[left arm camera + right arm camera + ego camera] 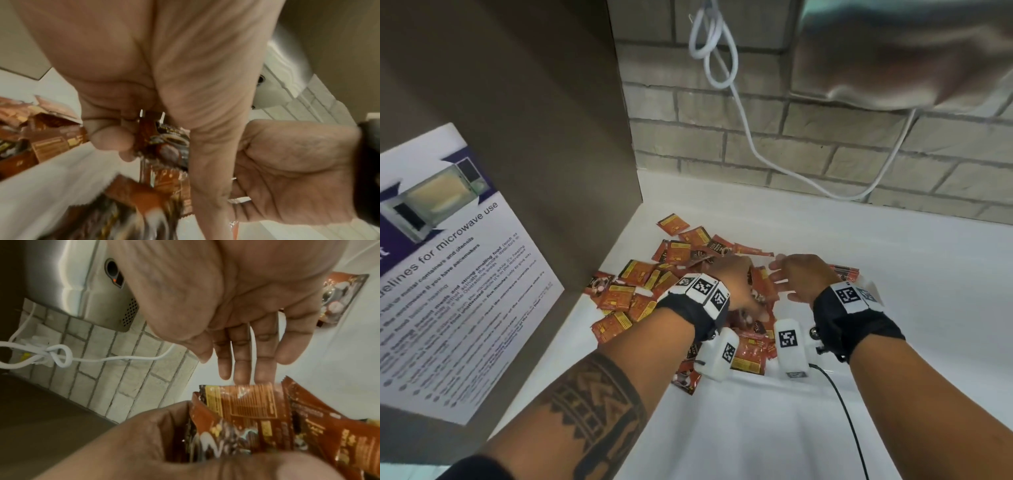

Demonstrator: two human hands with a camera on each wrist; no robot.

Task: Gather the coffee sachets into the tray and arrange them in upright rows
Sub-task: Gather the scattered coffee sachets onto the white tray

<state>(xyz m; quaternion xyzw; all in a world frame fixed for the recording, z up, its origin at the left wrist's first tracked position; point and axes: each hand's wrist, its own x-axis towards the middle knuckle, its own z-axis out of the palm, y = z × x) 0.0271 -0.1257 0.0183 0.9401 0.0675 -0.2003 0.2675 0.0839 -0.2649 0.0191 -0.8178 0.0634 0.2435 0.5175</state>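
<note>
Orange-and-brown coffee sachets [640, 284] lie in a loose pile on the white counter. My left hand [736, 284] reaches into the pile; in the left wrist view its curled fingers [115, 141] grip a bunch of upright sachets [164, 142]. My right hand [787, 277] is just right of it, with straight fingers [244, 353] touching the top edges of those sachets [246, 410]. A white rim, seemingly the tray [51, 170], runs under the hands, with more sachets on both sides. Wrists and cameras hide most of the tray in the head view.
A brown cabinet panel with a microwave-use poster [448, 274] walls off the left. Behind the pile is a brick wall with a knotted white cable [722, 68] and a steel appliance [893, 51] at the upper right. A black cable [849, 428] trails off my right wrist.
</note>
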